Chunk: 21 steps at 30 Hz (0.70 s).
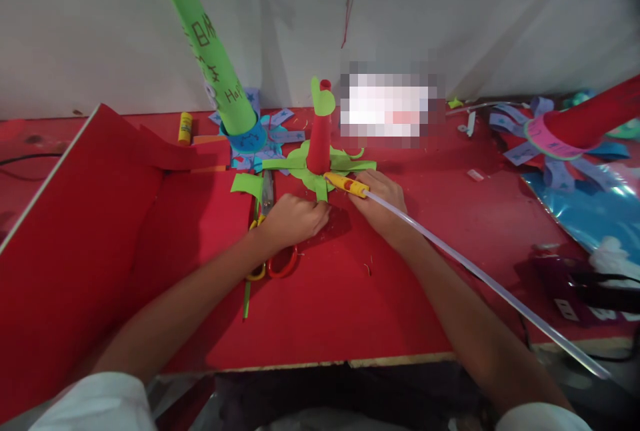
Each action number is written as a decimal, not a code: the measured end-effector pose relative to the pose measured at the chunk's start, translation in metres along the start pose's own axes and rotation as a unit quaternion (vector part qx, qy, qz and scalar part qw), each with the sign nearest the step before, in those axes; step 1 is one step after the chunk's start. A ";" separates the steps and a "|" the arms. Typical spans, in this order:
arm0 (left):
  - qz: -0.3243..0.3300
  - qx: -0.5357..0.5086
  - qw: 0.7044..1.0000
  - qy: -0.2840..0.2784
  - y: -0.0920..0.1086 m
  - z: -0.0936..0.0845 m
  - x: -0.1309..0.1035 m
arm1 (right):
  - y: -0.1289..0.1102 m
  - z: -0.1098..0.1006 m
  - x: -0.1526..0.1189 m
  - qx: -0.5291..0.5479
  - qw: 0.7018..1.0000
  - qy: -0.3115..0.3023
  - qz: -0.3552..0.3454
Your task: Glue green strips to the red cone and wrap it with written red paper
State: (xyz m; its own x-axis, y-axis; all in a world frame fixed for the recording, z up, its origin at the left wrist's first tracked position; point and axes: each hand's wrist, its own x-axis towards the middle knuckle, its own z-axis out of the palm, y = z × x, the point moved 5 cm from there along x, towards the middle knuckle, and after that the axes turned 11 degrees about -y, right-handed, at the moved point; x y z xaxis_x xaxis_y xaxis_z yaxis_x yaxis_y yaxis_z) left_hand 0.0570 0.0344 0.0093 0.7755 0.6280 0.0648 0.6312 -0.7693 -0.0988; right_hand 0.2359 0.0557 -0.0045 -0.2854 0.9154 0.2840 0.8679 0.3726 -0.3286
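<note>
A small red paper cone (pixel 319 148) stands upright on a green paper base (pixel 300 159) with strips spreading outward, a green leaf-like piece (pixel 324 101) at its top. My left hand (pixel 300 218) is closed, its fingertips at the end of the near green strip (pixel 323 192). My right hand (pixel 383 198) is closed around a yellow glue gun (pixel 350 184), whose grip is hidden by the hand. The gun's tip is close to the cone's foot, and a long clear glue stick (pixel 465 263) runs out of its back. Scissors (pixel 283 264) lie partly under my left forearm.
Left stand a tall green paper tube (pixel 210 51) and a yellow glue stick tube (pixel 185 128). Red card (pixel 75 251) rises at far left. A red tube with a pink band (pixel 555 136) and a blue plastic packet (pixel 575 204) are at right. A wall (pixel 125 31) borders the back.
</note>
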 end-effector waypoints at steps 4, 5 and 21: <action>-0.003 -0.013 1.000 -0.002 0.000 0.000 0.000 | -0.001 0.001 0.001 -0.004 1.000 -0.008 -0.003; -0.004 -0.017 1.000 0.000 0.000 0.000 0.000 | -0.002 0.001 0.001 -0.005 1.000 -0.011 -0.004; -0.002 -0.010 1.000 -0.017 -0.002 0.002 0.000 | -0.001 -0.012 -0.002 0.012 0.999 0.023 -0.023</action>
State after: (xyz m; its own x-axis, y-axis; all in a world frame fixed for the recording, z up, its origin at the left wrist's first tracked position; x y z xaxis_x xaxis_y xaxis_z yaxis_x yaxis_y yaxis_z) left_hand 0.0556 0.0357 0.0071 0.7724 0.6343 0.0317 0.6346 -0.7688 -0.0784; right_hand 0.2405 0.0515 0.0064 -0.3046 0.8895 0.3406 0.8442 0.4178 -0.3359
